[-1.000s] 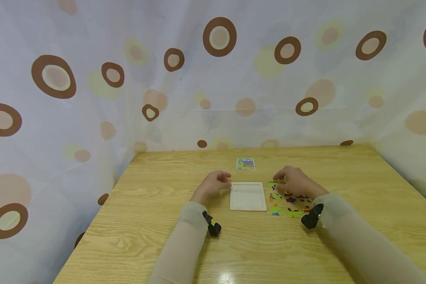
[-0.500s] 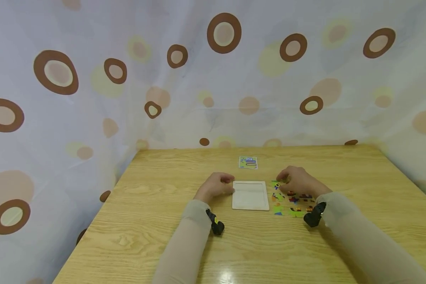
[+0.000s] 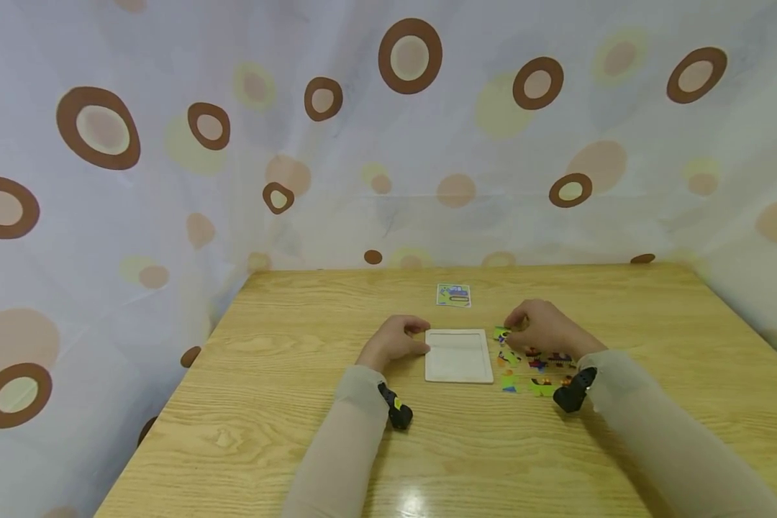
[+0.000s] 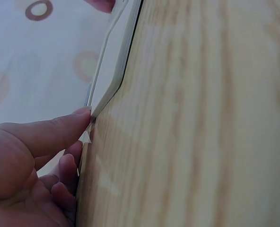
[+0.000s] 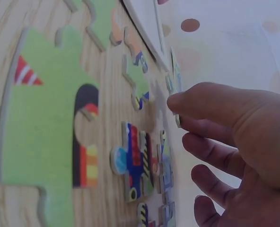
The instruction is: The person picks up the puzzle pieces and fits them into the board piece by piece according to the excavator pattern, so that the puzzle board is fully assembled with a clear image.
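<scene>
The left hand (image 3: 398, 339) rests at the left side of a square white puzzle tray (image 3: 459, 378), fingers relaxed. In the left wrist view its thumb (image 4: 69, 127) touches the tray's corner, and the other fingers curve loosely below. To the right of the tray, the right hand (image 3: 542, 329) pinches a green jigsaw piece (image 3: 501, 334) between thumb and fingertips. The right wrist view shows this piece mostly edge-on behind the thumb (image 5: 196, 100), with the remaining fingers bent and holding nothing. Several loose jigsaw pieces (image 3: 509, 358) lie under and in front of the right hand.
A picture card (image 3: 454, 295) lies flat beyond the tray. In the right wrist view a large green piece (image 5: 45, 127) and a blue-and-red piece (image 5: 137, 161) lie on the wooden table (image 3: 285, 403). A spotted cloth (image 3: 337, 230) hangs behind and beside the table.
The green piece at the right fingertips has shifted slightly left and turned. The left hand stays at the tray. The whole head view has shifted a little.
</scene>
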### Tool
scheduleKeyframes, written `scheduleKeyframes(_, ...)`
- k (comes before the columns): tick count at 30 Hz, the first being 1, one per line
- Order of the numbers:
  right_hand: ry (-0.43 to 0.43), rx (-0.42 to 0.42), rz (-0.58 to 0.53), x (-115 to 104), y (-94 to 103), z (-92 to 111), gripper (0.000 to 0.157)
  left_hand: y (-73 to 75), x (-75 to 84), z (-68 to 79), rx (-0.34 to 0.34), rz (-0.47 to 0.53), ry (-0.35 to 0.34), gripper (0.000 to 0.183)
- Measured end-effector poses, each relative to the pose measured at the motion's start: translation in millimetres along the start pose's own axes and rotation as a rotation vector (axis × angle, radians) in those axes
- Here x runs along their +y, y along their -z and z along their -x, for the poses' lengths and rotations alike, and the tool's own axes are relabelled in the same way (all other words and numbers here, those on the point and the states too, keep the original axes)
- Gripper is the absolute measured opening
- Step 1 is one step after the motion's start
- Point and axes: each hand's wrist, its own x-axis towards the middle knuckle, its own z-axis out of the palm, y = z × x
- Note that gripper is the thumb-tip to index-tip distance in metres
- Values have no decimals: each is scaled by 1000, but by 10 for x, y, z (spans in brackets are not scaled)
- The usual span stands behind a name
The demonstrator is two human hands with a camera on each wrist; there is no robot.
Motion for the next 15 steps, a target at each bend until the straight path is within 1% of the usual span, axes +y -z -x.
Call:
scheduleKeyframes(4, -2, 6, -45, -33, -1, -23, 32, 5, -16, -2, 4, 1, 2, 40)
scheduleKeyframes(10, 78, 20, -67, -124, -45, -62, 25, 6, -17, -16, 4, -16, 9, 40)
scheduleKeyframes(15, 98, 24, -65, -213, -122, -119, 23, 1, 0, -15, -3, -5, 23, 39)
